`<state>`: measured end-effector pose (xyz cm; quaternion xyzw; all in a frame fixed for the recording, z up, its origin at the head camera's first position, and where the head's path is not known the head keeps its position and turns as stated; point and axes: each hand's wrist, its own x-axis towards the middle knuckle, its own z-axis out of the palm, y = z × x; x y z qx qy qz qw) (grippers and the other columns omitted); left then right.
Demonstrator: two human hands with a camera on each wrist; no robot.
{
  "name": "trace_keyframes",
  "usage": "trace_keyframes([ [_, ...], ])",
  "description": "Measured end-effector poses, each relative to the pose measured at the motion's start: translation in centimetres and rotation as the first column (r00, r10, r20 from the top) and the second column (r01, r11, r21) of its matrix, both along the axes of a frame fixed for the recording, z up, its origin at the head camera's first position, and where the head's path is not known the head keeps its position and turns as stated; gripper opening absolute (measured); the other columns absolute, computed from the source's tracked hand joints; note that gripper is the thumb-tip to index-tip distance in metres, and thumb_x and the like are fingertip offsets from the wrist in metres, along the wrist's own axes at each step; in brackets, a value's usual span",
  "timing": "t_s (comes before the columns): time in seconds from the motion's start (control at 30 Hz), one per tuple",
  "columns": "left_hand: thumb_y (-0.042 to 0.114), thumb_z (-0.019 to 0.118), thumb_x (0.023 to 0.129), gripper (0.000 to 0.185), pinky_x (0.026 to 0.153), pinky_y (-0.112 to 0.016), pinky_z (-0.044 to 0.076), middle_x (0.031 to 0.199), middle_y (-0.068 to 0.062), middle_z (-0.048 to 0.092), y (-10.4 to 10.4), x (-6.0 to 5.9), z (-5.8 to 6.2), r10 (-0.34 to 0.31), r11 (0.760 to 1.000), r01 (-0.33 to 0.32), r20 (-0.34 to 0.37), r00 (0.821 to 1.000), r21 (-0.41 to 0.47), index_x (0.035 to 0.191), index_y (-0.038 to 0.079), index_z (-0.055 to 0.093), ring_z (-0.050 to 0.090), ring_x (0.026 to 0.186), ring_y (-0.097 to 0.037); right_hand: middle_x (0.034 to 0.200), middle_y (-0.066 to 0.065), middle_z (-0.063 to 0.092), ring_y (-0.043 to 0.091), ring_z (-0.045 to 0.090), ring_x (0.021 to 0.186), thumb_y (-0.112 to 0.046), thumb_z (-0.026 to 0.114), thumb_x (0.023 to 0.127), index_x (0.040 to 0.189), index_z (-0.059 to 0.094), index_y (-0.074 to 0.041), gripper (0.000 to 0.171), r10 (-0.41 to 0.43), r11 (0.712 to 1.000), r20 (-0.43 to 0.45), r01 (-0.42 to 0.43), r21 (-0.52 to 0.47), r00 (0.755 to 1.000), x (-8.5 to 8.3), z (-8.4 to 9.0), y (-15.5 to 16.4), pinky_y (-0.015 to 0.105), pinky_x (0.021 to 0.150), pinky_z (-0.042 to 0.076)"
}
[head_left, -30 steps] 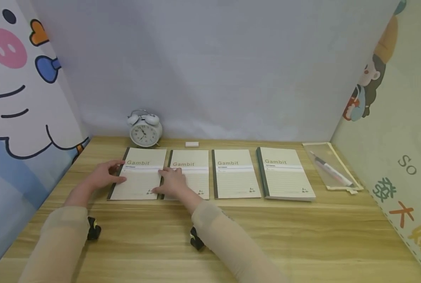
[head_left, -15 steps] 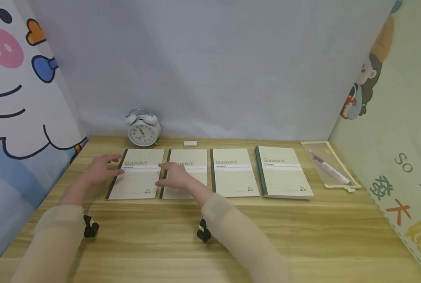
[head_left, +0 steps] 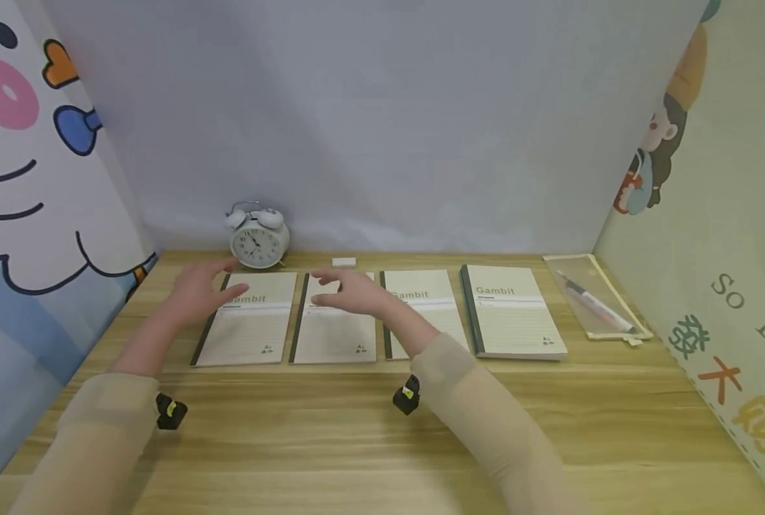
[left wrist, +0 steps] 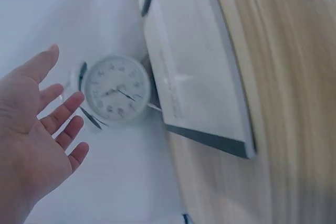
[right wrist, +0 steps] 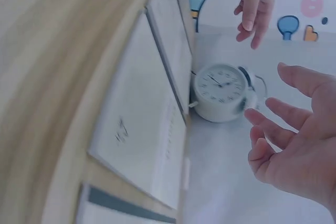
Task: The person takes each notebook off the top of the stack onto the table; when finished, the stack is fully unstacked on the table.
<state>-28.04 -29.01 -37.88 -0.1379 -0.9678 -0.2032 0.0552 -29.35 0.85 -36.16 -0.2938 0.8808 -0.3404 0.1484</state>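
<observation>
Four cream "Gambit" notebooks lie side by side in a row on the wooden desk point(head_left: 382, 429). My left hand point(head_left: 197, 287) hovers open, fingers spread, over the top left corner of the leftmost notebook point(head_left: 247, 329). My right hand point(head_left: 349, 292) hovers open above the top of the second notebook point(head_left: 334, 332), reaching toward the third notebook point(head_left: 430, 315). Neither hand holds anything. The left wrist view shows the left hand point(left wrist: 37, 124) raised beside the clock point(left wrist: 115, 90), with a notebook point(left wrist: 199, 72) below. The right wrist view shows the right hand point(right wrist: 294, 140) with relaxed fingers.
A white twin-bell alarm clock point(head_left: 258, 239) stands at the back, behind the leftmost notebook. A small white eraser point(head_left: 344, 262) lies behind the second one. The fourth notebook point(head_left: 511, 311) lies to the right, then a clear pencil pouch point(head_left: 591, 300) with a pen. Cartoon-printed panels wall both sides.
Both hands have lifted off the leftmost notebook's edges. The right hand has moved right and back over the second notebook. The left hand has risen toward the clock.
</observation>
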Motion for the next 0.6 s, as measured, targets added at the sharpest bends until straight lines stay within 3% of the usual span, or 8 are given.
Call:
trace_keyframes([
  [0.3,0.033,0.062,0.091,0.061,0.102,-0.058,0.025,0.122,-0.022,0.057,3.7,0.5,2.0,-0.057,0.994,0.069,-0.142,0.988,0.084,0.139,0.000,0.042,0.044,0.118,-0.042,0.138,0.002,0.050,0.021,0.048,0.104,-0.032,0.059,0.093,0.143,0.042,-0.021,0.053,-0.059,0.995,-0.017,0.057,-0.082,0.998,0.3,3.4,4.8,0.033,0.077,0.044],
  [0.6,0.034,0.062,0.091,0.064,0.108,-0.059,0.017,0.130,-0.019,0.052,8.0,2.0,4.7,-0.108,0.982,0.125,-0.123,0.986,0.141,0.143,0.006,0.038,0.034,0.129,-0.040,0.136,0.003,0.052,0.022,0.045,0.103,-0.029,0.061,0.092,0.142,0.043,-0.021,0.054,-0.133,0.988,-0.143,0.121,-0.092,0.981,0.9,5.5,10.4,0.034,0.073,0.041],
])
